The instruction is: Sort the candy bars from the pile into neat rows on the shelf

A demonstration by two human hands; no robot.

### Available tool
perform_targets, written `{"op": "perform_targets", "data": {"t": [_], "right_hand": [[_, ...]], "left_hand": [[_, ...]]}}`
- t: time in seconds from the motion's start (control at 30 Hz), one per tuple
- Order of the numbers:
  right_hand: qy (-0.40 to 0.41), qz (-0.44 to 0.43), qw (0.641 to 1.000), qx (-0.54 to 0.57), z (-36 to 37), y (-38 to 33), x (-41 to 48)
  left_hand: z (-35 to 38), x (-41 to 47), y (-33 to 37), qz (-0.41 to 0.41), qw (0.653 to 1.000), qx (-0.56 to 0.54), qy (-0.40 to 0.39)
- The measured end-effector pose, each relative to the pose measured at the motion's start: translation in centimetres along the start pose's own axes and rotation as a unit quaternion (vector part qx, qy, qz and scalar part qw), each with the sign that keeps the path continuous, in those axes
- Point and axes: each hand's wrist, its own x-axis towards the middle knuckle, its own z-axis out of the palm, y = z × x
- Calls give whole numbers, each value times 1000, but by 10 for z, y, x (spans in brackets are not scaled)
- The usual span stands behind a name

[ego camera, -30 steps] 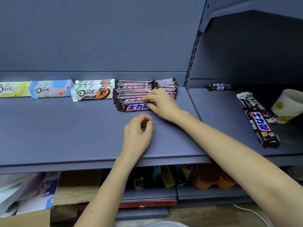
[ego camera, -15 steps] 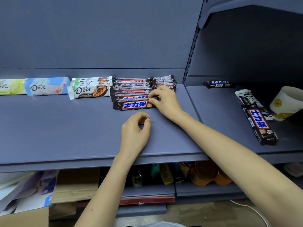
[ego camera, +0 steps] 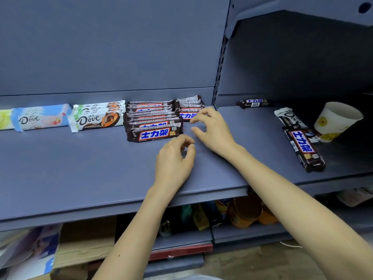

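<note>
A row of several dark brown bars [ego camera: 154, 132] with blue lettering lies at the back of the grey shelf [ego camera: 80, 168]; a shorter stack [ego camera: 189, 108] sits behind its right end. To the left lie white Dove bars [ego camera: 96, 119], light blue Dove bars [ego camera: 40, 119] and a pale green bar [ego camera: 5, 120]. My right hand [ego camera: 212, 130] hovers just right of the front brown bar, fingers spread and loosely bent, holding nothing. My left hand [ego camera: 174, 160] rests on the shelf in front of the row, fingers loosely curled and empty.
On the right shelf section [ego camera: 262, 138] lie a loose brown bar [ego camera: 304, 150], a dark Dove bar [ego camera: 290, 118] beneath it, another brown bar [ego camera: 254, 103] at the back, and a tipped paper cup [ego camera: 337, 120]. Boxes and orange cups sit on the lower shelves.
My right hand has let go of the front brown bar's end and drawn back to the right. My left hand has stayed in about the same place on the shelf.
</note>
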Motion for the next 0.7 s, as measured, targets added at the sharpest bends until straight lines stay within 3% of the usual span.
{"op": "perform_targets", "data": {"t": [0.2, 0.4, 0.7], "right_hand": [[85, 144, 971, -170, -77, 49, -45], [6, 331, 906, -265, -117, 90, -95], [41, 268, 953, -137, -117, 85, -103]], "left_hand": [[33, -2, 20, 26, 997, -18, -67], [63, -9, 38, 59, 991, -23, -121], [72, -4, 47, 57, 989, -38, -133]]}}
